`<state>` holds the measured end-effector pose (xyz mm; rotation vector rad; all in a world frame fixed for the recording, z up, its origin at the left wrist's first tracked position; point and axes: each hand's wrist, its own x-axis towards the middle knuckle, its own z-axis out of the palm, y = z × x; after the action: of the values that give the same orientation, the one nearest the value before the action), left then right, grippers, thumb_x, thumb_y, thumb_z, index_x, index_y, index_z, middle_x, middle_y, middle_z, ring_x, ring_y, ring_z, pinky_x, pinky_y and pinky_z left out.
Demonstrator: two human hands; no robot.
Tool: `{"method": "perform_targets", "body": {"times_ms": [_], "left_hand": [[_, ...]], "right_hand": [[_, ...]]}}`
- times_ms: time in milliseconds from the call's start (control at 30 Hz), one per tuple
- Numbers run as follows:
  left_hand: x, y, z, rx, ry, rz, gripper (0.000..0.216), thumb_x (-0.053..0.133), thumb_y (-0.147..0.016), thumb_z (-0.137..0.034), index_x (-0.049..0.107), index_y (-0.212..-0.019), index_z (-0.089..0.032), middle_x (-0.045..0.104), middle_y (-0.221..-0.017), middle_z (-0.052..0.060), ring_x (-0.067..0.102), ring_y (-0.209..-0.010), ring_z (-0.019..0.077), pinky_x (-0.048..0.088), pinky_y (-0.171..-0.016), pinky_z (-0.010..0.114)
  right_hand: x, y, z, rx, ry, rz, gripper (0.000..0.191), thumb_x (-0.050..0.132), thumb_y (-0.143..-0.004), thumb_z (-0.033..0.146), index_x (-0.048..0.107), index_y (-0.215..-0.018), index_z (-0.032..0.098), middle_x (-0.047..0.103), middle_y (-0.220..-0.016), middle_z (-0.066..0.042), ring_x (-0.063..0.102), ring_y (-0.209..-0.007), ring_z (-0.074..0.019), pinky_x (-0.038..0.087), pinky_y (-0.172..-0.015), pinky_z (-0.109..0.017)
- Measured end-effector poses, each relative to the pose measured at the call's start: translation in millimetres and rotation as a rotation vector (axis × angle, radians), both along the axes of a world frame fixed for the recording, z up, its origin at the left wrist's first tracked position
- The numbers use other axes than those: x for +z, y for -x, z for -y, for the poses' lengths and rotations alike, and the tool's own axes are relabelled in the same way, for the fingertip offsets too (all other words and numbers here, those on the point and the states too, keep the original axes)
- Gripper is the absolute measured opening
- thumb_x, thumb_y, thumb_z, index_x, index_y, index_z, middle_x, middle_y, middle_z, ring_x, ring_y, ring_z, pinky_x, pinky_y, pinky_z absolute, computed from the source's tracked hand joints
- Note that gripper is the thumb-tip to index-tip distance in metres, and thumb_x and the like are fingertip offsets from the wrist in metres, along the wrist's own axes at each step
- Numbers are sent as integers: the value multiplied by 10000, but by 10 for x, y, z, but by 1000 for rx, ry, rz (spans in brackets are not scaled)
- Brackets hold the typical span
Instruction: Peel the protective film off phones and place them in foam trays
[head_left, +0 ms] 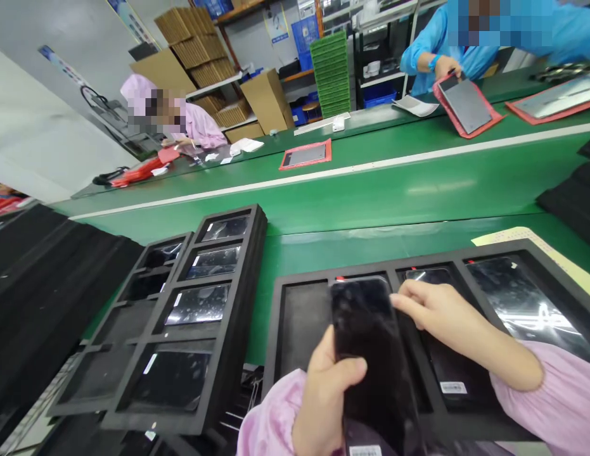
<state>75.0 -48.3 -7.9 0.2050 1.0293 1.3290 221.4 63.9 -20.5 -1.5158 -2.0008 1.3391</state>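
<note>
The green conveyor table [371,190] stretches ahead; on it the black foam tray [285,329] lies before me, one compartment bare. My left hand [323,399] is closed around the lower end of a dark glass panel [371,342], held tilted over the tray. My right hand [432,307] rests fingertips on the panel's upper edge, seemingly loose. A slack grip might drop it onto the tray's divider.

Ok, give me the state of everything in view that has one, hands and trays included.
Left hand: gripping the dark panel.
Dark panel: lifted, tilted over the foam tray.
Right hand: fingers on the panel's top edge.
Foam tray: leftmost slot empty, slots to the right filled.
Stacked trays: top tray's slots filled.
Red-framed panel: lying flat on the belt.
</note>
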Motion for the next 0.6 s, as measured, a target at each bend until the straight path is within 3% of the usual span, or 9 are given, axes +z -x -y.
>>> {"method": "perform_targets", "body": {"times_ms": [100,233,333,467,600], "left_hand": [[-94,-42,-49,-206,-18,49,332,681,-565,-120,666,-893,-170,669,-722,10,600,-699,171,410,-659,259],[-213,-9,-71,-358,-23,-12,419,681,-576,-156,658,-995,-175,665,-794,18,565,-745,171,370,-673,260],[-253,5,-68,-441,-30,-62,462,680,-576,-166,653,-1037,-186,661,-861,22,562,-790,185,363,-691,268],[-236,-1,-79,-395,-20,0,463,688,-568,-162,658,-1030,-190,660,-820,19,572,-787,184,365,-679,258],[-166,24,-96,-272,28,151,409,680,-552,-116,677,-956,-178,635,-685,6,553,-657,142,365,-646,246]], "right_hand": [[46,-56,-26,-49,-241,-183,359,379,-830,474,559,-655,218,600,-612,-11,580,-570,-167,463,-529,-264],[17,-30,-49,57,-412,-305,231,526,-828,394,649,-927,225,654,-924,-42,630,-753,-174,528,-639,-274],[-2,8,-46,182,-640,-310,143,521,-881,277,646,-827,232,648,-929,-34,629,-816,-161,530,-680,-268],[75,-83,43,318,-1013,-263,221,441,-925,156,590,-769,204,666,-830,-16,628,-832,-161,521,-784,-312],[164,-210,215,729,-1128,-160,383,326,-970,151,599,-724,257,684,-819,108,639,-880,-111,349,-1076,-292]]}}
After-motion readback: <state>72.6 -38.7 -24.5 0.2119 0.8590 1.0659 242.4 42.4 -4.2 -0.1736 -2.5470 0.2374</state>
